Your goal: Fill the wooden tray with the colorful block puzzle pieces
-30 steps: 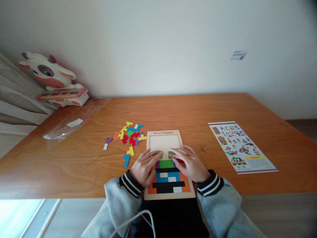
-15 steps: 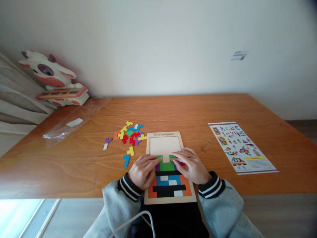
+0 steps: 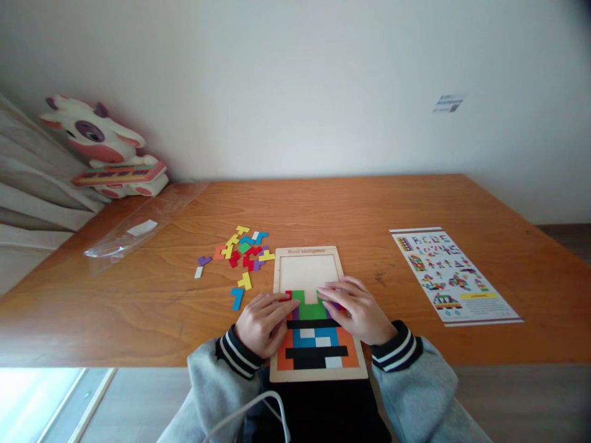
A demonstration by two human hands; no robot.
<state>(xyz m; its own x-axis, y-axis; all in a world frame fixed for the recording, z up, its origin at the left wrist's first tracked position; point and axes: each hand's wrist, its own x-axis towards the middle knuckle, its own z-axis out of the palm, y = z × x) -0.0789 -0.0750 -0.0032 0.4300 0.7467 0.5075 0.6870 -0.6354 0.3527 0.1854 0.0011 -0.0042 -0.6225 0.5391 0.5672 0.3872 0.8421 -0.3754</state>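
A: What's nearest?

B: White cable (image 3: pixel 258 399), then the board (image 3: pixel 318 375), its near edge just off the table (image 3: pixel 369 221) and over the lap. Orange, black, blue and white pieces fill the near part.

A: And the fingers?

B: Left hand (image 3: pixel 262 324) comes over the board's left edge, fingers bent and close together, tips at the left arm of the green pieces (image 3: pixel 308 312). Right hand (image 3: pixel 359 309) mirrors it, fingers loosely spread, tips at the right arm. Can't tell if either is pinching or just resting there.

A: So the green's between them?

B: Yup, a U opening away from the person, middle in plain sight between the fingertips. Bit of a red piece (image 3: pixel 289 294) peeks out past the left fingers. Beyond that it's plain wood up to the far rim.

A: Further out?

B: Loose pieces (image 3: pixel 244 248) left of the board, printed sheet (image 3: pixel 455 277) well off to the right, clear bag (image 3: pixel 143 227) far left, cow toy (image 3: pixel 115 147) behind it.
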